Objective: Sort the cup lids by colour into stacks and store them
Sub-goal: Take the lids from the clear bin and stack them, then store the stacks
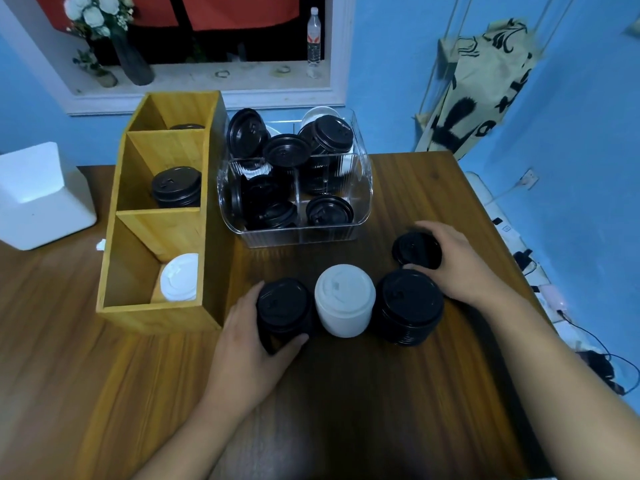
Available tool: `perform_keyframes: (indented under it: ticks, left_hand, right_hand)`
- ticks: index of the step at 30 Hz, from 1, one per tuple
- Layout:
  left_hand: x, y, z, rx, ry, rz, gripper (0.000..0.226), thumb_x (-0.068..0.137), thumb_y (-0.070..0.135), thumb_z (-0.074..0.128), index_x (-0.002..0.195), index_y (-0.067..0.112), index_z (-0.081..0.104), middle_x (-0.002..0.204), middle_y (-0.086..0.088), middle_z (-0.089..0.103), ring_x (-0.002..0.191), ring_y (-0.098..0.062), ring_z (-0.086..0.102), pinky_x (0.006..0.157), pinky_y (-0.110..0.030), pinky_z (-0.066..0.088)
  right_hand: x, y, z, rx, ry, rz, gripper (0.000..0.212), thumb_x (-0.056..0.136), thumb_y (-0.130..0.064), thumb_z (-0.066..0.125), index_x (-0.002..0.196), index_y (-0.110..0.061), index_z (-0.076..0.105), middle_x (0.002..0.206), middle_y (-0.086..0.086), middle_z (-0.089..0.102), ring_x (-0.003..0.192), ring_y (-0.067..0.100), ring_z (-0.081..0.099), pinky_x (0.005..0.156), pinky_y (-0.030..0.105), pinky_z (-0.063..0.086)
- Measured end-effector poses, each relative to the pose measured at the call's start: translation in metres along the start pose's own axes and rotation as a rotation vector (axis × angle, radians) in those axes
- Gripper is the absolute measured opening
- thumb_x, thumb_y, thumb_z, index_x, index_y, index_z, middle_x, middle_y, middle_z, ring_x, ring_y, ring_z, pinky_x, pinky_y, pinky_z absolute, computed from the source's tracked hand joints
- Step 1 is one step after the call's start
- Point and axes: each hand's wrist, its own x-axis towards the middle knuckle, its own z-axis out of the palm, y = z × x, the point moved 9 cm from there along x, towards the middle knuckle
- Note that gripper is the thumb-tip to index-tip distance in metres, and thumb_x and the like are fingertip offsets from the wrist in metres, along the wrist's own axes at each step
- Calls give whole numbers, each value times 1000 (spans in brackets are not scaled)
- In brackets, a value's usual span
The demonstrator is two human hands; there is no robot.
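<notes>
Left hand (249,341) wraps a black lid stack (283,308) on the wooden table (346,410), thumb and fingers closed round its sides. At three o'clock of it stands the white stack (344,299), then a taller black stack (408,306). Right hand (460,265) grips a single black lid (417,249) at one o'clock of that. The clear bin (294,188), at twelve, holds loose lids; the wooden organiser (159,216), at ten, holds sorted ones.
</notes>
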Motion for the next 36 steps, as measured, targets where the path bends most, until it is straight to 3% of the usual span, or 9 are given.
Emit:
perform_keyframes:
  ticks: [4,7,9,13,18,22,26,31,36]
  left_hand:
    - [0,1,0,0,-2,5,98,71,52,85,151,26,35,138,13,51,128,-3,45,104,-24,40]
    - [0,1,1,2,-4,2,99,71,52,85,151,25,34,138,13,50,129,-3,45,106,-25,40]
    - [0,1,1,8,-1,2,99,71,52,85,151,25,34,138,13,49,129,-3,44,106,-25,39]
    - [0,1,1,18,-7,1,99,70,53,83,151,25,34,139,12,50,130,-5,45,105,-26,41]
    - [0,0,1,26,-6,-8,100,70,53,84,152,24,33,141,9,51,131,-8,46,105,-27,40]
    - [0,-1,1,25,-6,-8,101,71,53,84,152,24,33,141,9,51,133,-9,46,108,-31,43]
    - [-1,0,0,25,2,-23,103,70,51,86,153,25,30,145,8,49,135,-9,43,107,-27,38]
    - [-2,2,-1,40,-1,-31,104,71,50,86,154,26,29,146,8,48,127,6,32,104,-19,31]
    - [-2,1,-2,50,8,-43,105,70,50,87,154,26,30,146,8,48,126,6,32,105,-20,31]
  right_hand:
    - [-5,-2,-3,-65,73,-9,76,79,-53,78,144,-26,50,143,-1,54,131,20,47,106,35,39]
    - [-22,-6,-36,122,220,49,65,81,-46,79,140,-35,54,134,-12,56,120,7,48,98,29,39]
    - [-42,-17,-55,251,267,-1,60,80,-44,79,136,-41,57,136,-18,57,122,4,51,100,26,39]
    - [-83,-56,-45,171,94,-203,60,77,-53,74,135,-49,58,145,-25,49,137,0,42,109,31,39]
    - [-97,-67,-11,33,24,-271,63,80,-63,61,140,-43,56,153,-18,41,141,2,33,113,33,37]
    - [-100,-69,3,-34,45,-310,62,88,-60,51,146,-40,49,157,-13,36,144,8,29,115,33,34]
    - [-108,-73,18,-110,92,-322,58,95,-53,44,150,-36,45,161,-9,29,150,13,21,116,34,27]
    - [-114,-66,27,-129,177,-306,56,98,-46,47,152,-34,42,165,-3,26,153,20,19,112,40,34]
    - [-116,-64,29,-202,152,-309,55,103,-50,42,155,-35,36,167,-3,20,155,21,17,114,52,40]
